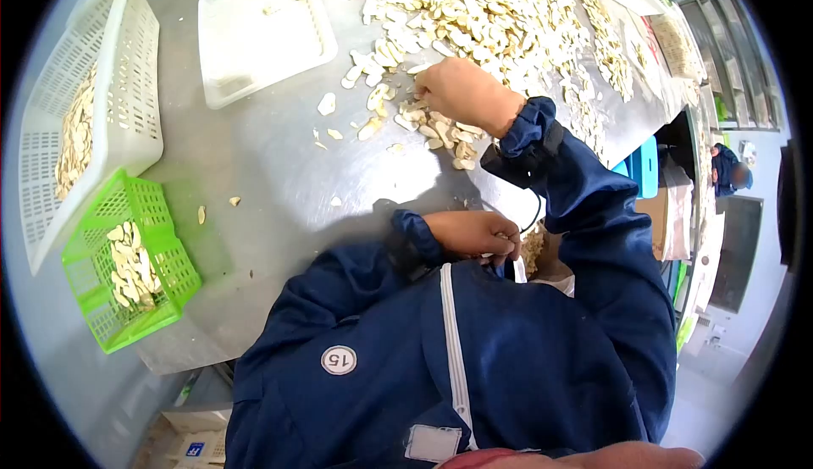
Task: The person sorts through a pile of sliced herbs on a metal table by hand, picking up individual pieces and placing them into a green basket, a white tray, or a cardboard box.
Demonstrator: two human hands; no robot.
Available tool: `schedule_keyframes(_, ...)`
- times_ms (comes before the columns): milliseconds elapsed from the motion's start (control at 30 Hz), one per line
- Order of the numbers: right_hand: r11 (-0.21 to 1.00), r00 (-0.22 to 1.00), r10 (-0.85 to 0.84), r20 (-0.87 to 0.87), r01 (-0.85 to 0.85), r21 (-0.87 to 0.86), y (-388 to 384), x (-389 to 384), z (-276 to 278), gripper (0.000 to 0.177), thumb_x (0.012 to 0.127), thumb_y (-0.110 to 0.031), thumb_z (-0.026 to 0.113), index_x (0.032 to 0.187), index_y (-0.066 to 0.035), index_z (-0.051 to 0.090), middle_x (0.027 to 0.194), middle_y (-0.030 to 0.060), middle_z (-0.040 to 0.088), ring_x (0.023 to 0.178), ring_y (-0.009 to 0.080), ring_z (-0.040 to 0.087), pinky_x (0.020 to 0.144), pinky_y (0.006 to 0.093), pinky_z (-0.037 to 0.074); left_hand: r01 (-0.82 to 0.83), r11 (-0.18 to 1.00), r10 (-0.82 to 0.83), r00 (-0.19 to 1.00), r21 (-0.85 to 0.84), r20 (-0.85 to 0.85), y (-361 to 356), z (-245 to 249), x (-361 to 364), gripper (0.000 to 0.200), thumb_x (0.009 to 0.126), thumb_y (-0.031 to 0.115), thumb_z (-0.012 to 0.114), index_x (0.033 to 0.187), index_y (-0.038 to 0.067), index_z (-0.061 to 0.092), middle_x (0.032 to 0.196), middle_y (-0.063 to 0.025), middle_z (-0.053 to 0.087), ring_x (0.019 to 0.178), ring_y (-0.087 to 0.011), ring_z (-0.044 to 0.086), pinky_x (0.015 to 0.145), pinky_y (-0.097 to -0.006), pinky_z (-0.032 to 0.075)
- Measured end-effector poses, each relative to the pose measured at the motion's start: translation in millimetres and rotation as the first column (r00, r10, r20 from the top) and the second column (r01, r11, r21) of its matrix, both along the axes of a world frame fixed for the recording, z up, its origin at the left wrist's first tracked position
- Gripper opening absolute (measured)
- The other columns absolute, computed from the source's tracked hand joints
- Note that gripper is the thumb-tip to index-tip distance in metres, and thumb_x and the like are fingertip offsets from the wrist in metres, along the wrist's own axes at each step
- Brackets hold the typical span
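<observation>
My right hand (466,92) reaches over the near edge of a big heap of pale, flat dried slices (500,20). Its fingers are curled down among the slices, and whatever they pinch is hidden. Just below it lies a smaller cluster of slices (445,134), some with brownish edges. Close to my body, by the table's edge, my left hand (472,233) is closed with its fingers curled in. What it holds, if anything, I cannot make out. A few loose slices (370,128) are scattered left of the cluster on the metal table (288,164).
A shallow white tray (267,33) sits at the back left. Farther left are a tall white basket (131,88) and a green basket (169,266), both with slices inside. A blue container (645,168) stands beyond the right edge. Another person (727,168) is far off right.
</observation>
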State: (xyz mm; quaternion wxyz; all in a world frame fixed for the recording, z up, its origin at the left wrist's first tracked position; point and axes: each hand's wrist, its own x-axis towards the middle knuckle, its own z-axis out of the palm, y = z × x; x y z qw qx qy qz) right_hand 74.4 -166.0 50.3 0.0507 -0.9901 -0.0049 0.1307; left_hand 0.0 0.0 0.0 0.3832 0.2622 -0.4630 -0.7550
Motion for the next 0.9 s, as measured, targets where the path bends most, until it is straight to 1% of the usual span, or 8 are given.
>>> schedule_keyframes(167, 0.989, 0.988, 0.066, 0.137, -0.047, -0.141, 9, -12, 3, 0.019, 0.091, -0.017, 0.062, 0.095, -0.004, 0.075, 0.087, 0.0176, 0.076, 0.082, 0.0395, 0.073, 0.076, 0.0475, 0.059, 0.0, 1.0, 0.0, 1.0, 0.004, 0.002, -2, 5, -3, 0.024, 0.108, 0.025, 0.054, 0.115, 0.005, 0.066, 0.085, 0.0012, 0.062, 0.069, -0.0063, 0.054, 0.061, -0.0233, 0.045)
schedule_keyframes(367, 0.993, 0.994, 0.079, 0.072, -0.085, 0.084, -1, 19, 24, 0.019, 0.094, -0.02, 0.062, 0.096, -0.007, 0.076, 0.085, 0.0166, 0.075, 0.075, 0.0372, 0.072, 0.073, 0.0454, 0.058, -0.031, 0.997, 0.024, 0.996, -0.075, -0.091, -2, -8, -6, 0.024, 0.108, 0.023, 0.054, 0.115, 0.003, 0.065, 0.083, 0.0019, 0.061, 0.069, -0.0061, 0.053, 0.06, -0.0233, 0.045)
schedule_keyframes(433, 0.898, 0.971, -0.202, 0.129, 0.131, 0.42, 20, 39, 41, 0.034, 0.103, -0.035, 0.065, 0.117, -0.008, 0.077, 0.09, 0.0139, 0.078, 0.078, 0.0243, 0.076, 0.075, 0.039, 0.059, -0.011, 0.999, 0.008, 0.998, -0.042, -0.06, -2, -2, -3, 0.023, 0.107, 0.022, 0.055, 0.115, 0.003, 0.065, 0.083, 0.0014, 0.061, 0.068, -0.0062, 0.053, 0.06, -0.0232, 0.045)
schedule_keyframes(500, 0.516, 0.863, -0.421, 0.279, -0.025, 0.856, 28, 62, 32, 0.041, 0.1, -0.035, 0.066, 0.125, -0.004, 0.074, 0.097, 0.0195, 0.078, 0.083, 0.0306, 0.076, 0.082, 0.0392, 0.06, -0.001, 1.0, 0.0, 0.998, -0.027, -0.058, -3, 0, -2, 0.024, 0.107, 0.022, 0.055, 0.115, 0.002, 0.066, 0.084, 0.0008, 0.062, 0.068, -0.0064, 0.053, 0.06, -0.0231, 0.045)
schedule_keyframes(600, 0.796, 0.829, -0.26, 0.495, -0.106, 0.596, 41, 70, 31, 0.044, 0.102, -0.035, 0.064, 0.133, -0.005, 0.069, 0.104, 0.0178, 0.078, 0.086, 0.0316, 0.076, 0.083, 0.0391, 0.06, -0.008, 0.999, 0.005, 0.998, -0.032, -0.067, -2, -3, -3, 0.025, 0.106, 0.023, 0.056, 0.116, 0.002, 0.066, 0.084, 0.0001, 0.062, 0.067, -0.0069, 0.052, 0.06, -0.0229, 0.044)
schedule_keyframes(667, 0.918, 0.943, 0.013, 0.333, -0.143, 0.37, 56, 60, 34, 0.038, 0.1, -0.027, 0.067, 0.13, -0.004, 0.071, 0.106, 0.0134, 0.077, 0.09, 0.0331, 0.073, 0.086, 0.0412, 0.059, -0.01, 0.999, 0.008, 0.999, -0.052, -0.042, -2, -1, -3, 0.027, 0.107, 0.025, 0.056, 0.116, 0.002, 0.067, 0.084, -0.0002, 0.062, 0.067, -0.0071, 0.052, 0.06, -0.0228, 0.043)
schedule_keyframes(800, 0.847, 0.779, 0.396, 0.486, -0.515, 0.135, 72, 53, -14, 0.026, 0.095, -0.02, 0.069, 0.116, -0.006, 0.074, 0.106, 0.0122, 0.073, 0.096, 0.0342, 0.069, 0.091, 0.0421, 0.056, -0.001, 0.998, 0.003, 1.0, -0.07, 0.022, -2, 6, 2, 0.03, 0.107, 0.028, 0.054, 0.116, 0.002, 0.068, 0.085, -0.0006, 0.063, 0.067, -0.0071, 0.051, 0.061, -0.0233, 0.043)
schedule_keyframes(900, 0.902, 0.827, 0.351, 0.439, -0.425, 0.079, 74, 53, -22, 0.019, 0.095, -0.02, 0.068, 0.108, -0.008, 0.071, 0.102, 0.0133, 0.072, 0.095, 0.0341, 0.068, 0.09, 0.041, 0.055, -0.018, 0.998, 0.021, 0.999, -0.064, 0.047, 3, 15, 8, 0.031, 0.107, 0.028, 0.053, 0.115, 0.002, 0.069, 0.084, -0.0006, 0.063, 0.067, -0.0069, 0.052, 0.061, -0.0241, 0.044)
